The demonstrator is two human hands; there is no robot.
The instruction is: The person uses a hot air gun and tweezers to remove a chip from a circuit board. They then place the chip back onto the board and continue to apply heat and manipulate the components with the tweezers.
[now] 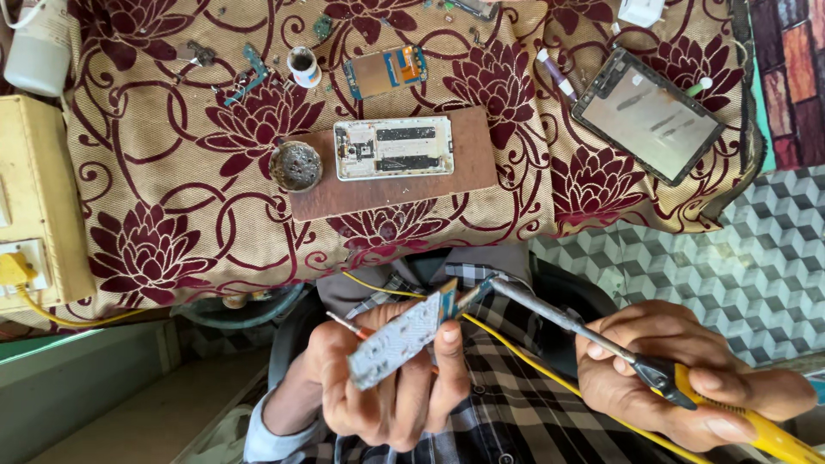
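Your left hand (387,378) has its fingers clamped on a circuit board (404,335), held over your lap below the counter's (172,206) near edge. Your right hand (679,378) fingers grip a soldering iron (601,339), its tip at the board's upper end.

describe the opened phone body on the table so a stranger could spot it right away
Find the brown wooden board at the middle of the flower-patterned cloth. The opened phone body lies flat on it, pale and rectangular, unlike the round metal dish at its side.

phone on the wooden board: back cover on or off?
Off. The phone lies flat on the wooden board with its insides showing: white frame, two dark slots, small parts at one end. No cover sits on it.
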